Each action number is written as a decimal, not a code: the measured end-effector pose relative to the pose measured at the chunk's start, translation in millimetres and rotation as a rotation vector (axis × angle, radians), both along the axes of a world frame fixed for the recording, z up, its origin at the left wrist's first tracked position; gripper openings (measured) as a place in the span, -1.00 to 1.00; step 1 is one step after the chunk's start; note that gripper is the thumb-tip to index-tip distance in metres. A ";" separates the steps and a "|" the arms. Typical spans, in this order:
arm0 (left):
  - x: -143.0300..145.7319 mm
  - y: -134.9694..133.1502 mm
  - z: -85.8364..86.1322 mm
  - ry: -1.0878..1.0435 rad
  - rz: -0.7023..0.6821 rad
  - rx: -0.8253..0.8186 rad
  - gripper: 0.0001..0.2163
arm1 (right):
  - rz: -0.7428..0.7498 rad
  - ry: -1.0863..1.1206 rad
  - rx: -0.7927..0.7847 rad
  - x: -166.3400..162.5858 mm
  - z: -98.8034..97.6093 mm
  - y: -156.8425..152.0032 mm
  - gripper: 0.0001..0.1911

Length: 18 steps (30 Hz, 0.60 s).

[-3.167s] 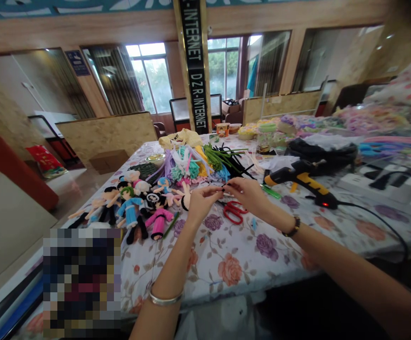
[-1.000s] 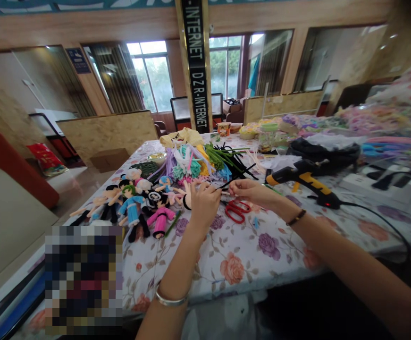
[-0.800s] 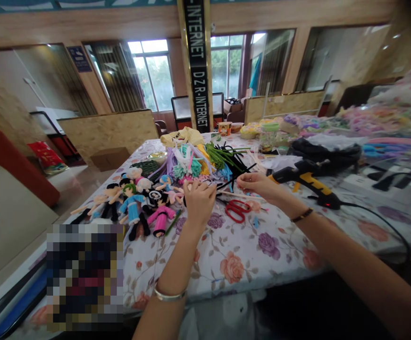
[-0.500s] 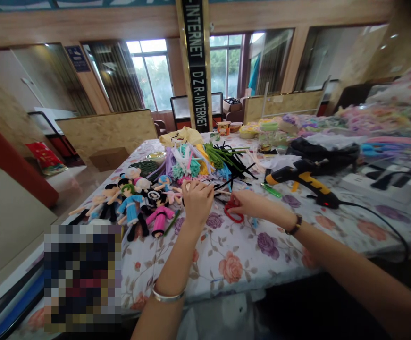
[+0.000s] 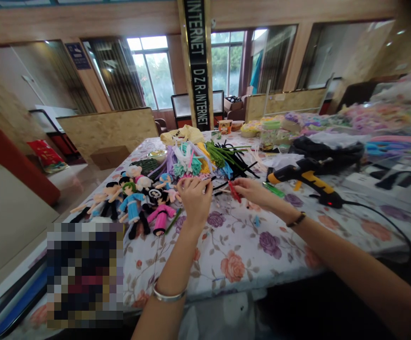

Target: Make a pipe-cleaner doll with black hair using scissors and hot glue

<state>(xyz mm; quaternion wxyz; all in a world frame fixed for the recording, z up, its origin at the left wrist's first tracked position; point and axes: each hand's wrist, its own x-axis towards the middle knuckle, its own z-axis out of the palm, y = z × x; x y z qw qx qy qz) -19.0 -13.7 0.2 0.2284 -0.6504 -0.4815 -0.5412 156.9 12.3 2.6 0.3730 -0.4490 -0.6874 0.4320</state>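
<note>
from left to right: a cluster of dolls (image 5: 132,208) lies just left of your left hand (image 5: 195,196), whose curled fingers appear to pinch a short black strip (image 5: 211,180). the strip's long axis slants away and to the right, so its free end points broadly toward your other hand. across a small gap, red scissors (image 5: 235,191) sit at the fingertips of your right hand (image 5: 248,191), fingers closed about the handles, which stand nearly edge-on to you; the blades cannot be made out. this gap, by judgement, is the governing relation. farther right, a glue gun (image 5: 316,183) rests on the table.
</note>
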 end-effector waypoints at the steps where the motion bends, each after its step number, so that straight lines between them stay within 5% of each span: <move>1: 0.3 -0.6 0.7 -0.003 0.008 0.016 -0.89 | 0.027 0.155 -0.037 -1.4 2.3 -1.7 -0.86; 5: 0.6 -2.4 1.8 0.009 0.034 0.068 -0.88 | 0.201 0.493 -0.103 -7.8 7.4 -14.0 -0.68; 11: 1.0 -2.4 0.9 0.052 0.047 0.109 -0.88 | 0.419 0.542 -0.391 -14.2 0.2 -24.2 -0.56; 18: 2.7 -3.5 1.5 0.090 0.012 0.138 -0.88 | 0.512 0.568 -0.516 -16.6 -15.1 -21.1 -0.54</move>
